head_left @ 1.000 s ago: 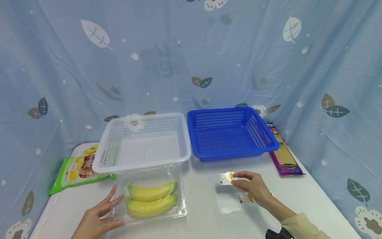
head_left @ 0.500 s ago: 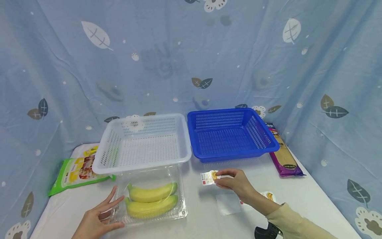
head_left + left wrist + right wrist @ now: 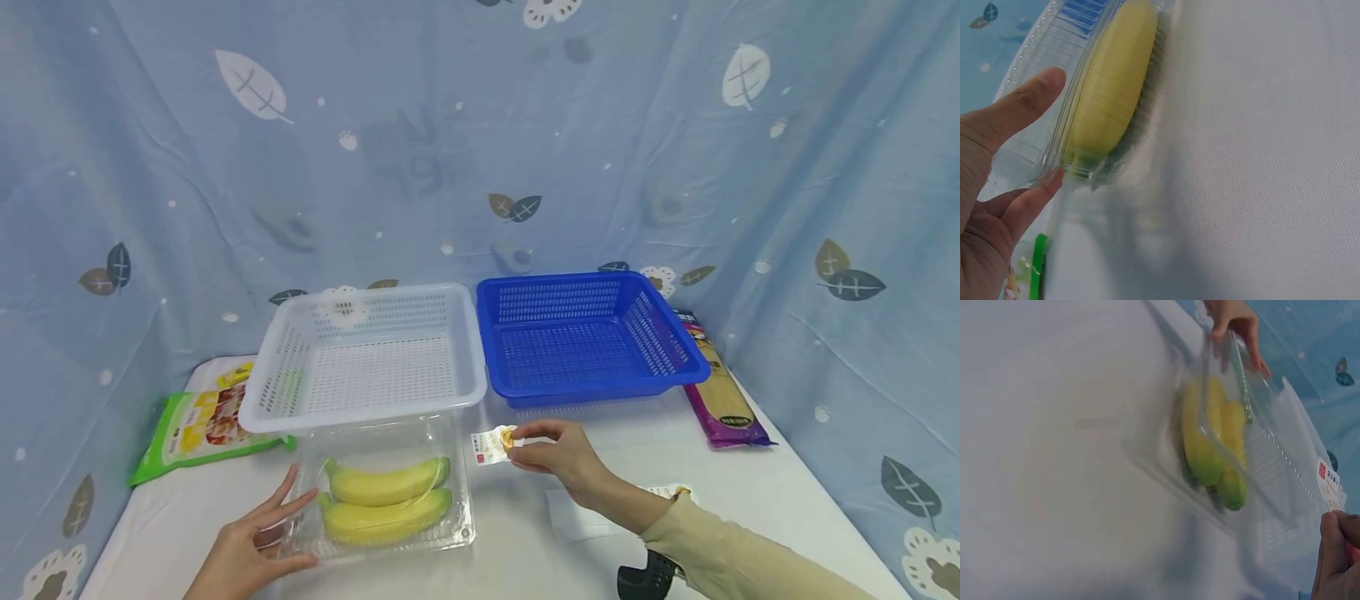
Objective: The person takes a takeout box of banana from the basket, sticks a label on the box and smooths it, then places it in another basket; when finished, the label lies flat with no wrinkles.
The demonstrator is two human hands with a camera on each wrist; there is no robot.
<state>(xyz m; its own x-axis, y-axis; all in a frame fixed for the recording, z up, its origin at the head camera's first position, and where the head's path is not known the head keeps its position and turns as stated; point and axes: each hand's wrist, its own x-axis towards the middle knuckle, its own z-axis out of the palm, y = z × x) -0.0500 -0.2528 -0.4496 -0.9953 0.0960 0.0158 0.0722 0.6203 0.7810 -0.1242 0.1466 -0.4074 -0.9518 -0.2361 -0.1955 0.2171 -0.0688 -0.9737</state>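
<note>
Two yellow bananas (image 3: 386,518) (image 3: 1113,87) (image 3: 1204,440) lie inside a clear plastic box (image 3: 463,533) (image 3: 1032,134) at front left of centre. My left hand (image 3: 251,542) (image 3: 997,181) (image 3: 1235,319) touches the box's left end, thumb and fingers spread along its sides. To the right of the box, my right hand (image 3: 562,465) (image 3: 1338,559) pinches a small white label (image 3: 489,447) (image 3: 1327,481) with a banana picture between thumb and fingers, held above the table. Its left edge is near the box's right side, apart from it in the head view.
Behind the box stands a white basket (image 3: 251,408), with a blue basket (image 3: 600,393) to its right. A green bag (image 3: 176,442) lies left, a purple packet (image 3: 723,400) right. A label sheet (image 3: 577,521) lies partly under my right forearm.
My right hand has moved left with the label, from above the sheet to near the box. The left hand and the bananas have kept their places.
</note>
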